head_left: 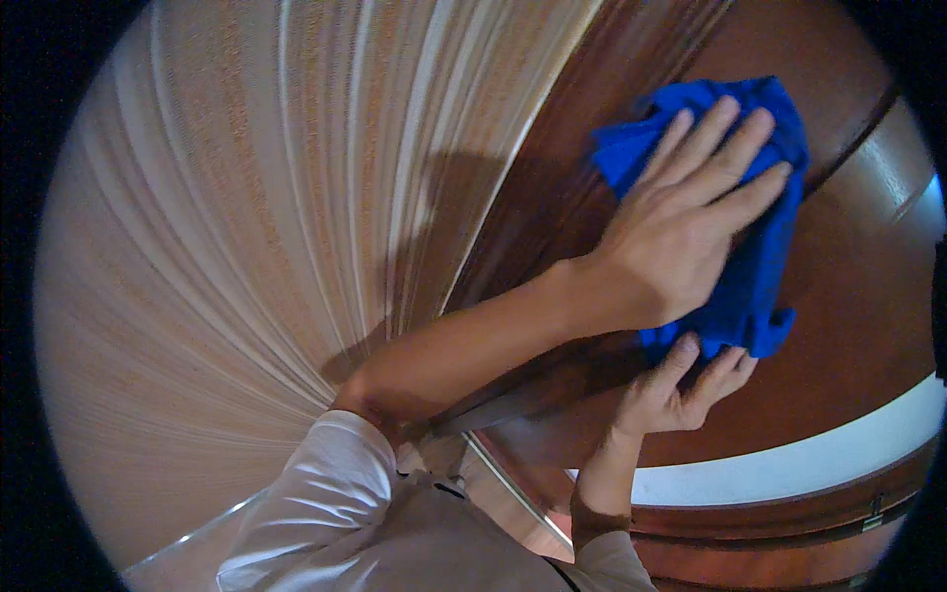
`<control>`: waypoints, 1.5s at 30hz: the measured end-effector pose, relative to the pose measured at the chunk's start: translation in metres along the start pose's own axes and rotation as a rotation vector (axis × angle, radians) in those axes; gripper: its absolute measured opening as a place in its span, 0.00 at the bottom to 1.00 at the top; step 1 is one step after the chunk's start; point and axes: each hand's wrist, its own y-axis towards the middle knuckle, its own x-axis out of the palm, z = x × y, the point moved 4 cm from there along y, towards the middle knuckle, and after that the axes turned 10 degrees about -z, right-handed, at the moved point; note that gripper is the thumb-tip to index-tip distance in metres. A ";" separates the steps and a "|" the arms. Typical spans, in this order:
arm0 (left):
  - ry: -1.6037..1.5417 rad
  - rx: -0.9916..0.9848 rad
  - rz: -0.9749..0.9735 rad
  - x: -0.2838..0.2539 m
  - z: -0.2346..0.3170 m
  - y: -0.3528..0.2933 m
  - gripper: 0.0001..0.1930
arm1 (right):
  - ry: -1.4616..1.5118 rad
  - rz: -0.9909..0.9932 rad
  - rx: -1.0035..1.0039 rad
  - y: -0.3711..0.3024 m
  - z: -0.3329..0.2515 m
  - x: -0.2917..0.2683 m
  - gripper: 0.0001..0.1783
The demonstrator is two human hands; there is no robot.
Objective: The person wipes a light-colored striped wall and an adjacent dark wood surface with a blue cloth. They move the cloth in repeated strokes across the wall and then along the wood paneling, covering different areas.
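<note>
A blue cloth [755, 266] lies crumpled against a glossy reddish-brown wooden panel [838, 286]. My left hand [681, 217] presses flat on its upper part, fingers stretched and spread, the arm reaching across from the left. Below it, my right hand [676, 395] has thumb and fingers at the cloth's lower edge and grips it there. Part of the right fingers is hidden behind the fabric. The cloth's left corner is slightly blurred.
Striped beige wallpaper [237, 257] fills the left side, beside a dark brown wooden frame [552, 168] with a pale edge. A white curved band [789, 469] and a small metal hinge-like fitting [873, 521] show at lower right. Light floor [513, 493] appears past my torso.
</note>
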 end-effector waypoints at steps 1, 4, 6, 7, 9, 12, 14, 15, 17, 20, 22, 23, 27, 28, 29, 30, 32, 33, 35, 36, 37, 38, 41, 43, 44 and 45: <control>0.037 0.026 0.014 0.005 -0.002 0.004 0.27 | -0.071 -0.001 0.026 -0.001 0.004 0.000 0.24; -0.035 0.003 -0.070 0.017 0.002 -0.031 0.26 | -0.005 -0.029 0.140 -0.026 0.004 -0.001 0.22; -0.052 -0.037 -0.103 0.011 -0.010 -0.081 0.27 | -0.039 -0.038 0.162 -0.054 -0.004 0.010 0.16; -0.092 -0.052 -0.107 0.009 -0.015 -0.110 0.27 | -0.033 -0.053 0.178 -0.070 -0.008 0.010 0.14; -0.166 -0.176 -0.079 0.003 -0.015 -0.171 0.28 | -0.035 -0.072 0.229 -0.099 -0.014 0.011 0.11; -0.045 -0.462 -0.012 -0.010 -0.017 -0.231 0.31 | -0.124 -0.139 0.261 -0.119 -0.018 0.012 0.08; 0.035 -0.542 0.047 -0.012 -0.006 -0.248 0.35 | -0.256 -0.158 0.210 -0.120 -0.022 0.008 0.10; 0.015 -0.649 0.064 -0.009 -0.008 -0.254 0.34 | -0.286 -0.174 0.261 -0.121 -0.021 0.008 0.09; -0.019 -0.814 0.129 -0.003 -0.007 -0.256 0.31 | -0.276 -0.189 0.186 -0.119 -0.026 0.006 0.10; -0.020 -0.827 0.201 0.003 -0.010 -0.244 0.30 | -0.252 -0.213 0.241 -0.120 -0.031 0.003 0.11; -0.005 -0.805 0.216 0.003 -0.018 -0.233 0.30 | -0.233 -0.207 0.298 -0.124 -0.030 0.004 0.11; 0.016 -0.724 0.240 0.000 -0.021 -0.225 0.30 | -0.212 -0.234 0.263 -0.125 -0.030 0.007 0.11; 0.000 -0.558 0.181 -0.003 -0.040 -0.180 0.31 | -0.123 -0.146 0.195 -0.120 -0.028 0.009 0.11; -0.020 -0.458 0.174 -0.005 -0.040 -0.170 0.32 | -0.130 -0.139 0.253 -0.119 -0.025 0.010 0.12; -0.037 -0.438 0.138 -0.006 -0.042 -0.166 0.32 | -0.096 -0.094 0.262 -0.117 -0.026 0.010 0.12; -0.039 -0.475 0.063 -0.007 -0.043 -0.165 0.32 | -0.113 -0.097 0.203 -0.116 -0.031 0.010 0.12; -0.034 -0.422 0.101 -0.016 -0.040 -0.174 0.30 | -0.159 -0.130 0.207 -0.114 -0.039 0.014 0.11; -0.021 -0.430 0.113 -0.023 -0.041 -0.183 0.30 | -0.142 -0.164 0.218 -0.113 -0.043 0.019 0.11; 0.034 -0.401 0.160 -0.032 -0.039 -0.197 0.29 | -0.122 -0.203 0.211 -0.110 -0.053 0.026 0.11; 0.024 -0.496 0.149 -0.034 -0.046 -0.199 0.29 | -0.112 -0.222 0.197 -0.107 -0.056 0.030 0.11; 0.028 -0.523 0.145 -0.035 -0.050 -0.195 0.29 | -0.112 -0.240 0.157 -0.103 -0.059 0.034 0.12; 0.039 -0.483 0.149 -0.036 -0.049 -0.188 0.29 | -0.115 -0.236 0.145 -0.096 -0.060 0.038 0.13; 0.007 -0.360 0.138 -0.031 -0.068 -0.126 0.27 | -0.114 -0.150 0.102 -0.073 -0.058 0.043 0.13; 0.028 -0.273 0.123 -0.029 -0.074 -0.092 0.28 | -0.076 -0.083 0.129 -0.061 -0.057 0.044 0.12; 0.065 -0.284 0.086 -0.029 -0.075 -0.085 0.28 | -0.067 -0.064 0.199 -0.058 -0.055 0.045 0.11; 0.063 -0.296 0.061 -0.031 -0.073 -0.086 0.29 | -0.008 -0.031 0.230 -0.057 -0.055 0.045 0.11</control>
